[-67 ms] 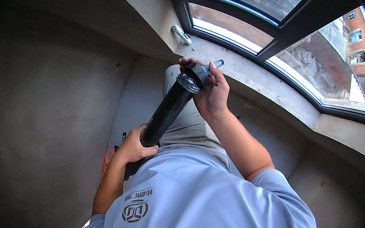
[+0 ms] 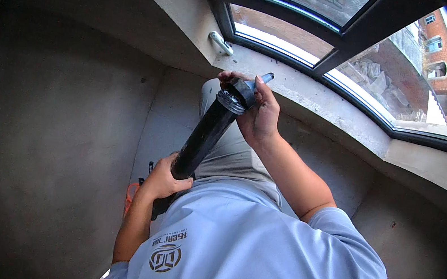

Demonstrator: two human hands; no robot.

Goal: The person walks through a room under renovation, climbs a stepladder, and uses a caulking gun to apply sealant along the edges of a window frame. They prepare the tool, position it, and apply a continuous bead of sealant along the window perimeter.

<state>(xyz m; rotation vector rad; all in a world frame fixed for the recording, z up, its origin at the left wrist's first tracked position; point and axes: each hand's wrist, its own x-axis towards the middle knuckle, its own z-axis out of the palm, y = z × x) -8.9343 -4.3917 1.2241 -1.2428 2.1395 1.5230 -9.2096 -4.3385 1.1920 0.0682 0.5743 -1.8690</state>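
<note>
Clearly, from here, L hand (image 2: 165,179) is wrapped round the black tube (image 2: 204,140), R hand (image 2: 260,115) clamped on its dark cap (image 2: 246,90) up top; tube slants over the light trousers (image 2: 239,164). Prob. stiff, heavyish; glossy threaded rim (image 2: 231,102) may be slick, so hold mid-barrel w/ full palm.

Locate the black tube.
Head view, just left of centre: the black tube slants from the left hand toward the cap in the right hand.
</note>
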